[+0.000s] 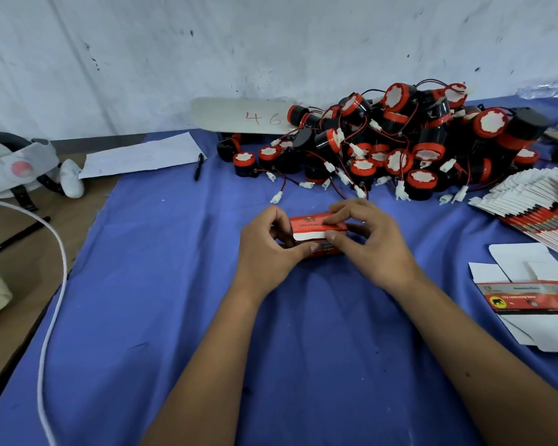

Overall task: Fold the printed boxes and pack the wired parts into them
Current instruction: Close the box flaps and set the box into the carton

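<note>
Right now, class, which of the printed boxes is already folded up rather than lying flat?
The red box held between the left hand and right hand; the lone blank and fanned stack lie flat.

Box [316, 235] contents hidden behind hands; flat-box stack [535, 201] cut by right edge; print blurred.

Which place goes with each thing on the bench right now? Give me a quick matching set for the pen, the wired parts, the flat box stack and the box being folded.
Things:
1. pen
2. wired parts
3. flat box stack
4. printed box

Places:
A. fanned out at the right edge of the blue cloth
B. between both hands
C. heaped at the back by the wall
D. beside the sheet of paper

Pairs: 1-D, 2-C, 3-A, 4-B
</note>
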Demonstrator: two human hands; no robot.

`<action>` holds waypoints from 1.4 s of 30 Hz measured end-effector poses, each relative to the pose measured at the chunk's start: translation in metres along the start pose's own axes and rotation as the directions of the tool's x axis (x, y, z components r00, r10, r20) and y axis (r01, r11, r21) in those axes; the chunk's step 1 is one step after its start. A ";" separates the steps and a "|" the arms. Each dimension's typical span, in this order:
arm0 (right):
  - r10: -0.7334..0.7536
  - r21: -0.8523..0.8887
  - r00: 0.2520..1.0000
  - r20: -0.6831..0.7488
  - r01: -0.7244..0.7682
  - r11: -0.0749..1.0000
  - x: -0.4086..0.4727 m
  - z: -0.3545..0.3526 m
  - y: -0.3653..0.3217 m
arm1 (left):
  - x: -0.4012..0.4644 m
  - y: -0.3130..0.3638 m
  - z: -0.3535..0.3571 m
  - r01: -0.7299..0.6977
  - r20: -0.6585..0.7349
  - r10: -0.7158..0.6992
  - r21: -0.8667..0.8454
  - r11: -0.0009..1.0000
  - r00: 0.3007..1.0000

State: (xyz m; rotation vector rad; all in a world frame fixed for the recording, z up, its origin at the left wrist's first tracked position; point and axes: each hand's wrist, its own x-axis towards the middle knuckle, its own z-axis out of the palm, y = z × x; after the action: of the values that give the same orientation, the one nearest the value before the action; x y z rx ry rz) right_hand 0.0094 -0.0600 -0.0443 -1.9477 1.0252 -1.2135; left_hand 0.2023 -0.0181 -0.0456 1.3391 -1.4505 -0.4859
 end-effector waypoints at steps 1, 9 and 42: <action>0.021 0.040 0.999 0.025 -0.022 0.999 0.000 0.000 0.000 | 0.000 0.001 -0.001 -0.008 0.004 0.008 -0.002 1.000 1.000; 0.104 0.237 0.991 0.085 -0.122 0.964 0.001 -0.003 -0.002 | 0.001 0.001 -0.001 -0.022 0.105 0.023 -0.003 1.000 0.994; 0.089 0.216 0.990 0.107 -0.110 0.970 -0.001 -0.007 -0.003 | 0.004 -0.006 -0.005 -0.057 0.139 0.067 -0.075 0.996 0.988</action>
State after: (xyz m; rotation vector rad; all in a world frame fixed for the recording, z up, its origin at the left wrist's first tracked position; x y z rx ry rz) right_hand 0.0038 -0.0582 -0.0399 -1.7438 0.8874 -1.1160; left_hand 0.2107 -0.0217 -0.0471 1.2200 -1.5713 -0.5965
